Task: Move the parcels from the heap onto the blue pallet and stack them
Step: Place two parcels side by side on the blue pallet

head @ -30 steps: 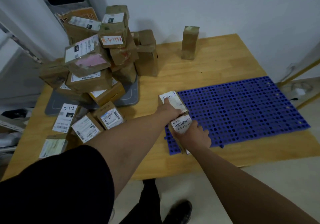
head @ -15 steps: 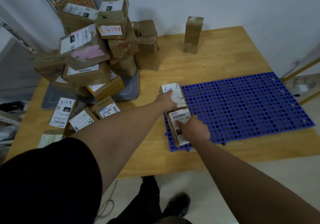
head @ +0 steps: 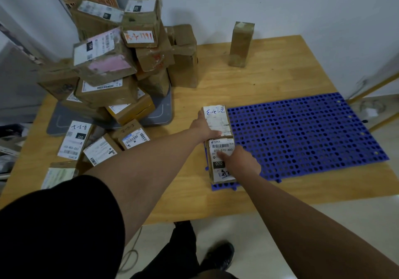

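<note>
The blue pallet (head: 302, 136) lies on the right half of the wooden table (head: 269, 80). Two brown parcels sit end to end along its left edge. The far parcel (head: 218, 117) has a handwritten white label; my left hand (head: 201, 127) grips its left side, thumb on top. The near parcel (head: 219, 166) carries a "070" label and lies flat. My right hand (head: 243, 163) holds it from the right, fingers pressed on the label. The heap of parcels (head: 108, 67) rises at the table's left.
A tall brown box (head: 240, 43) stands upright alone at the table's back. A grey flat platform (head: 160, 114) lies under the heap. Several loose labelled parcels (head: 74, 140) lie at the front left. White wall behind; my shoe (head: 218, 257) is on the floor below.
The near parcel, tipped up in my right hand a second ago, now lies flat on the pallet's left edge. My left hand stays on the far parcel.
</note>
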